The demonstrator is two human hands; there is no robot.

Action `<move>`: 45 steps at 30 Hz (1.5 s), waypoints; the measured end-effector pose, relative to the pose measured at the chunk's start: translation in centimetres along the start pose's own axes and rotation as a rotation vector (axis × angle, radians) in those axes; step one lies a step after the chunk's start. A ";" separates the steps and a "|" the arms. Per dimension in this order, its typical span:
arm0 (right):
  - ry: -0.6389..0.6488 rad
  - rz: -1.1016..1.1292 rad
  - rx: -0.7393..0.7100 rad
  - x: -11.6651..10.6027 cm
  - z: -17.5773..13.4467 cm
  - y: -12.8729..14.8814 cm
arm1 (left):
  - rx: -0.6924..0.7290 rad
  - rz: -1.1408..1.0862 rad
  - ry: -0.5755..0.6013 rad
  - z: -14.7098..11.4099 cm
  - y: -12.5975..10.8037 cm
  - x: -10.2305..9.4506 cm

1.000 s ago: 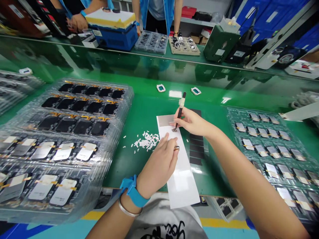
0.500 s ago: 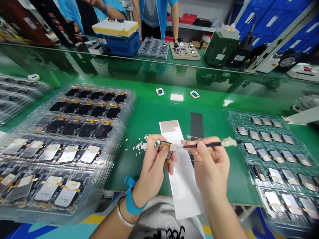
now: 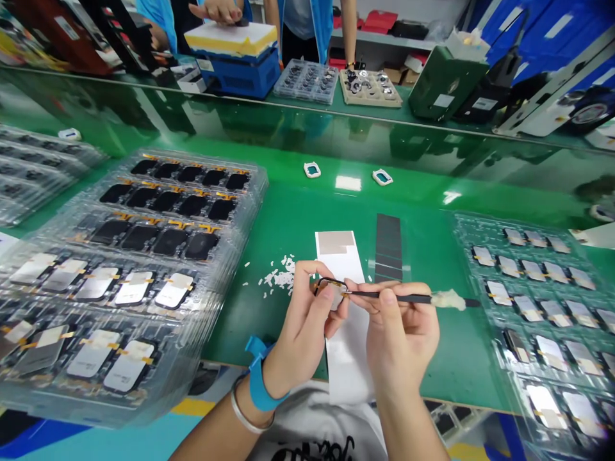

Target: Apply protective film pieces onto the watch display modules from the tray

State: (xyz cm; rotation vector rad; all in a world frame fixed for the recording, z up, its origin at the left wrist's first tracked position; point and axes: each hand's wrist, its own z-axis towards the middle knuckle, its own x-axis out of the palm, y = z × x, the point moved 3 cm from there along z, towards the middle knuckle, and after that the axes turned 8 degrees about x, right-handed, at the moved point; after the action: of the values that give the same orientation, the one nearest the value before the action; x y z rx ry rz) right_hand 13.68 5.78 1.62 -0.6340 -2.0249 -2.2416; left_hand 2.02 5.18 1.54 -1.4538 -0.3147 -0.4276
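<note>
My left hand (image 3: 307,314) pinches a small display module (image 3: 338,297) between thumb and fingers, its silvery back partly covered by them. In my right hand (image 3: 401,326) is a slim black pair of tweezers (image 3: 408,298) with whitish wrapping near its rear end. The tip meets the right edge of the module; whether it grips anything there is too small to tell. Below both hands lies a white backing strip (image 3: 350,368) with a grey-beige adhesive sheet (image 3: 335,242) at its top. Small white scraps (image 3: 281,276) are scattered left of the strip.
Stacked clear trays (image 3: 192,320) of display modules stand at left, another tray (image 3: 523,320) at right. A dark grey strip (image 3: 388,240) and two white-framed parts (image 3: 312,169) lie on the green mat. Behind, a shelf holds a blue box (image 3: 235,73), where a co-worker's hand (image 3: 221,11) rests.
The module has tilted in my left hand, and the tweezers' tip has come to its edge. The pale tab seen earlier at the tip is no longer distinct. A co-worker's hand has appeared on the box.
</note>
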 end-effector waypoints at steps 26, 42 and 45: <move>0.005 0.022 -0.010 0.2 0.1 0.0 | 0.006 -0.021 0.015 -0.2 0.1 -0.1; 0.025 0.025 -0.029 0.2 -0.2 0.2 | 0.025 0.034 -0.061 -0.3 0.2 -0.1; 0.035 0.068 -0.015 0.1 -0.1 0.4 | 0.031 0.069 -0.076 -0.2 0.4 -0.4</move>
State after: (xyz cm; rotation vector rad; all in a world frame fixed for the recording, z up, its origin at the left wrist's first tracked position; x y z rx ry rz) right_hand 13.66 5.67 2.01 -0.6496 -1.9419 -2.2156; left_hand 1.79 5.06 1.01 -1.4489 -0.3295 -0.3105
